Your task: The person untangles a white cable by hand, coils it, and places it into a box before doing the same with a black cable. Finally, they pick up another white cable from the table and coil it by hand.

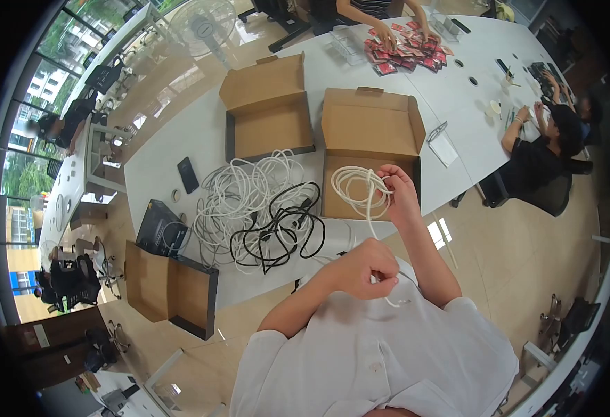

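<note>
My right hand point(401, 197) is closed on a coiled white cable point(350, 182), holding it by the right side of its loops above an open cardboard box point(371, 118). A straight length of the cable runs down from the coil to my left hand point(364, 268), which is closed on it close to my chest. The loose end hangs below that fist, in front of my shirt. To the left, a tangled heap of white cables point(228, 198) lies on the table, with a black cable point(292, 242) on its near side.
Another open cardboard box point(270, 125) stands behind the heap, and a third point(169, 288) sits at the table's left edge beside a dark box point(159, 229). A phone point(188, 175) lies nearby. Across the white table point(472, 42), a person's hands touch red packets point(405, 48). More people sit right.
</note>
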Available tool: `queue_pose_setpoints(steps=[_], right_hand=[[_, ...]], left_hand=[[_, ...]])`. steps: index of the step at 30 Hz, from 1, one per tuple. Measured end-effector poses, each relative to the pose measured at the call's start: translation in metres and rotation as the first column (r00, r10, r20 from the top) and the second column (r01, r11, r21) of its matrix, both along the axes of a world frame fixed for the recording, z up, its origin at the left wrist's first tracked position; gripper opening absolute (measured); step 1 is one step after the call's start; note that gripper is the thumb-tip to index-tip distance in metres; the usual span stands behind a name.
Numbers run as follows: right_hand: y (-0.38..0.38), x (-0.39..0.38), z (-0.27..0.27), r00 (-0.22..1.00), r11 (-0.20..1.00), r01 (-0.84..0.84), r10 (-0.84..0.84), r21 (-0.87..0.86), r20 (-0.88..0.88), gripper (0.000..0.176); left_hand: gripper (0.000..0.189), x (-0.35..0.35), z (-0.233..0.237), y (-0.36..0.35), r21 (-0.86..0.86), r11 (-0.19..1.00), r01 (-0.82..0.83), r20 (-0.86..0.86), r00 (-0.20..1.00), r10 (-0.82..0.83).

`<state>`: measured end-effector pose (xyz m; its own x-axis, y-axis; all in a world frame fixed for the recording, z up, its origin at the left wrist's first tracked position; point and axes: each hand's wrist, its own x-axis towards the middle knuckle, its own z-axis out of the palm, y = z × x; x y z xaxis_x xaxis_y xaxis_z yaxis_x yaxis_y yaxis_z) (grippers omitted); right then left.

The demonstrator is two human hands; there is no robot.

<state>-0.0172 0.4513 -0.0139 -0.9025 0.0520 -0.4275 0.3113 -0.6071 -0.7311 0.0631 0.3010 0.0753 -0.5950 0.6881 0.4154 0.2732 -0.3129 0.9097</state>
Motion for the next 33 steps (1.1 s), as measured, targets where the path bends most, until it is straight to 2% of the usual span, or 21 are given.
queue_pose_setpoints(steps=[2, 5, 7, 8, 11, 12, 14, 17, 19, 22, 24, 26, 29, 30, 33], right_hand=[[-0.005, 0.001, 0.0, 1.0, 1.0, 0.004, -0.004, 0.017, -0.002, 0.022], [-0.008, -0.001, -0.023, 0.999, 1.0, 0.027, -0.027, 0.007, -0.039, 0.02], [-0.012, 0.005, -0.021, 1.0, 0.999, -0.025, 0.025, 0.044, -0.01, 0.02], [-0.018, 0.007, -0.022, 1.0, 1.0, -0.017, 0.017, 0.003, 0.007, 0.018], [-0.025, 0.011, -0.024, 0.987, 0.988, -0.15, 0.151, -0.021, 0.059, 0.018], [-0.027, 0.011, -0.021, 0.981, 0.982, -0.188, 0.188, 0.004, 0.051, 0.019], [-0.028, 0.009, -0.006, 0.967, 0.965, -0.255, 0.254, 0.055, 0.039, 0.019], [-0.04, 0.008, 0.016, 0.984, 0.986, -0.166, 0.165, -0.015, -0.067, 0.02], [-0.042, 0.008, 0.03, 0.974, 0.977, -0.212, 0.21, -0.011, -0.086, 0.022], [-0.061, 0.011, 0.037, 0.955, 0.963, -0.27, 0.27, 0.016, -0.12, 0.025], [-0.078, 0.017, 0.034, 0.943, 0.954, -0.296, 0.301, 0.055, -0.141, 0.027], [-0.099, 0.024, 0.04, 0.957, 0.961, -0.276, 0.277, 0.016, -0.092, 0.028], [-0.124, 0.028, 0.041, 0.963, 0.966, -0.257, 0.252, -0.036, -0.096, 0.027], [-0.131, 0.03, 0.042, 0.965, 0.967, -0.251, 0.246, -0.048, -0.095, 0.027], [-0.139, 0.033, 0.041, 0.97, 0.974, -0.222, 0.216, -0.046, -0.11, 0.026]], left_hand=[[0.022, 0.005, 0.0, 0.006, 0.005, 0.999, 0.054, 0.009, 0.998, -0.054], [0.02, 0.012, 0.005, 0.015, 0.108, 0.994, 0.012, -0.068, 0.998, -0.004], [0.016, 0.016, 0.01, 0.013, 0.046, 0.999, 0.009, -0.136, 0.991, -0.003], [0.014, 0.016, 0.011, 0.013, 0.019, 1.0, 0.018, -0.171, 0.985, -0.014], [0.005, 0.01, 0.0, 0.017, 0.022, 0.969, -0.245, -0.248, 0.938, 0.243], [0.009, 0.004, -0.014, 0.012, -0.08, 0.923, -0.377, -0.363, 0.873, 0.325], [0.018, -0.008, -0.047, 0.001, -0.226, 0.746, -0.626, -0.593, 0.696, 0.405], [0.027, 0.001, -0.025, -0.032, -0.135, 0.548, -0.826, -0.611, 0.504, 0.61], [0.03, 0.01, -0.026, -0.048, -0.033, 0.24, -0.97, -0.635, 0.206, 0.745], [0.027, 0.011, -0.036, -0.064, -0.092, 0.193, -0.977, -0.357, 0.213, 0.91], [0.025, 0.015, -0.04, -0.076, -0.023, 0.226, -0.974, -0.44, 0.213, 0.872], [0.027, 0.021, -0.033, -0.083, 0.035, 0.23, -0.972, -0.498, 0.183, 0.848], [0.031, 0.03, -0.026, -0.106, 0.012, 0.269, -0.963, -0.595, 0.21, 0.776], [0.032, 0.033, -0.025, -0.113, -0.012, 0.247, -0.969, -0.608, 0.204, 0.767], [0.028, 0.04, -0.022, -0.133, -0.124, 0.259, -0.958, -0.65, 0.275, 0.708]])
